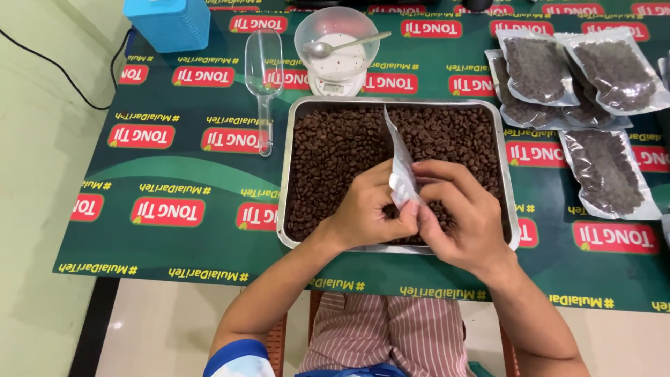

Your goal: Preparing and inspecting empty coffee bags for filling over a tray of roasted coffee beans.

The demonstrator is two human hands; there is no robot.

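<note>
My left hand (366,213) and my right hand (464,220) both pinch the lower end of an empty clear-and-silver pouch (399,160), held upright over a metal tray (289,174) full of dark coffee beans (335,153). The pouch's upper corner points away from me, above the beans. Both hands hover over the tray's near edge.
Behind the tray a small scale carries a clear bowl (336,31) with a spoon (345,45). A clear plastic scoop (264,84) lies to the left, a blue box (167,24) at the far left. Filled bean pouches (572,77) lie on the right of the green printed tablecloth (167,174).
</note>
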